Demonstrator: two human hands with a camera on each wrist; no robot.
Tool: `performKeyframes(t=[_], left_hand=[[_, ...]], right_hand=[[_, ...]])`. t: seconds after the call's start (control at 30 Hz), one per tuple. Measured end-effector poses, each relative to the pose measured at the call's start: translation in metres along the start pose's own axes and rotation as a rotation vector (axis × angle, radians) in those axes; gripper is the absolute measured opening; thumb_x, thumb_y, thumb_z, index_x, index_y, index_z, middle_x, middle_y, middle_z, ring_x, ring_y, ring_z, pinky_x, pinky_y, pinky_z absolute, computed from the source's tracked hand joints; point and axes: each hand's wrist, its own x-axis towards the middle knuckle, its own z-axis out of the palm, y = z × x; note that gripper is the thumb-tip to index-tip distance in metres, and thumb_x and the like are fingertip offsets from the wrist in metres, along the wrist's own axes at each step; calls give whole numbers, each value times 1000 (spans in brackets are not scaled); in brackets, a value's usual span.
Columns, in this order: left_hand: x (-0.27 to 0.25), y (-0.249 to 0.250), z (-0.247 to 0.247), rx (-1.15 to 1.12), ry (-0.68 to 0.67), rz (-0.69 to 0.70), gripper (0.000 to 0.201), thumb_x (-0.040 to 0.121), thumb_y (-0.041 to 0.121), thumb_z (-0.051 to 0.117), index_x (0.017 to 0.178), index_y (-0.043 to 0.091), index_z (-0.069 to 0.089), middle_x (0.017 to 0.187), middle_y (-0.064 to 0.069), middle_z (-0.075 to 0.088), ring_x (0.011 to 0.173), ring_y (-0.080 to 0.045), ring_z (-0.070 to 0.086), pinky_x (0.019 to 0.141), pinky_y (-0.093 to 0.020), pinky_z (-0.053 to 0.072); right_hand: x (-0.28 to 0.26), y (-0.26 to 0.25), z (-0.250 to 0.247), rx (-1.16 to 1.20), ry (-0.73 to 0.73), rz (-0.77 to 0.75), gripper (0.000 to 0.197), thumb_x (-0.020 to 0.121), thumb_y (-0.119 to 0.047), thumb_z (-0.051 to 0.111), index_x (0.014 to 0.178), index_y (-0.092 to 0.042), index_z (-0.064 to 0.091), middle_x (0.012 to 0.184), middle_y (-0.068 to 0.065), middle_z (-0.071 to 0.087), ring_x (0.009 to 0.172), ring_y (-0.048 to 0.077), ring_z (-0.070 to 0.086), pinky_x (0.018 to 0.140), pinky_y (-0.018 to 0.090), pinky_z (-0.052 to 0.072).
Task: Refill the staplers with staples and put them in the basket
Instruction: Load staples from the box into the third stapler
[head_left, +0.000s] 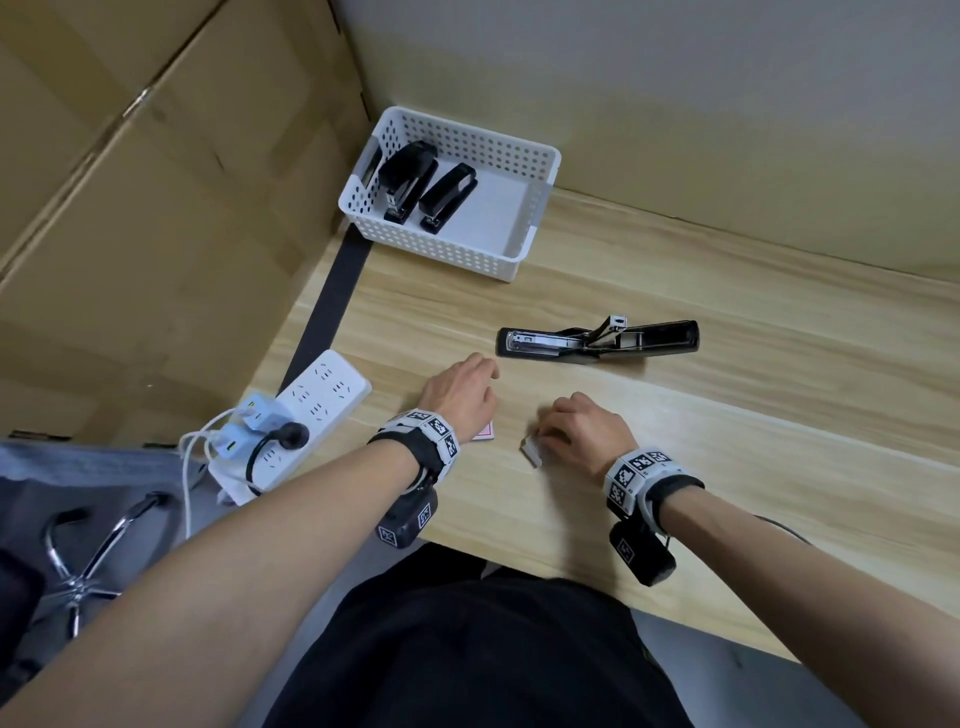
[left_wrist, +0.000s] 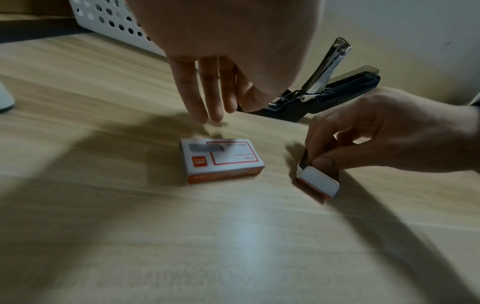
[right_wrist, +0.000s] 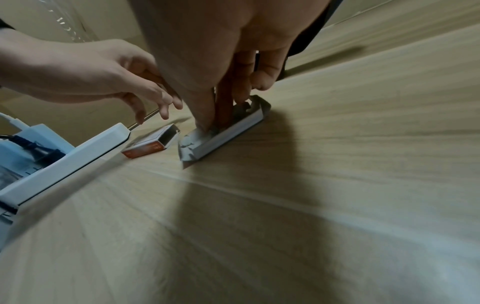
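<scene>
A black stapler lies flipped open on the wooden desk, its metal pusher raised. My right hand pinches the inner staple tray, thumb at its end and fingers reaching inside. The empty red-and-white box sleeve lies beside it. My left hand hovers above the sleeve with relaxed fingers, holding nothing. Two closed black staplers lie in the white perforated basket.
A white power strip with plugs and cables sits at the desk's left edge. Large cardboard boxes rise on the left, a wall stands behind the basket. A chair base shows below left.
</scene>
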Motion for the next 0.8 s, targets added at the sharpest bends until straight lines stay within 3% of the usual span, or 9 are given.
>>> performKeyframes(t=[0.2,0.37,0.53,0.8], left_hand=[[11,-4,-7,-16,-5,10,29,93,16,46,118,20,58,123,6,55,106,-19,58,78,-31,43],[19,-14,-10,-36,-20,30,27,91,17,46,115,21,60,118,7,56,102,-18,58,77,-30,42],[26,-31,-13,-55,-32,34,26,91,16,48,112,21,61,116,8,58,100,-17,59,78,-31,46],[36,-48,-17,-84,-63,20,24,92,16,48,110,21,62,111,10,59,95,-16,60,75,-29,44]], right_hand=[[9,-5,-11,81,37,26,10,94,-28,54,97,-23,63,100,-4,63,100,18,49,65,29,37],[28,-9,-19,189,34,160,10,92,-24,55,99,-22,61,90,2,56,87,25,57,76,37,47],[52,-11,-17,256,72,241,11,86,-17,58,80,-26,61,82,-6,63,83,23,60,71,36,47],[73,-12,-14,224,25,260,5,88,-20,60,88,-24,63,90,-1,70,85,24,62,69,33,47]])
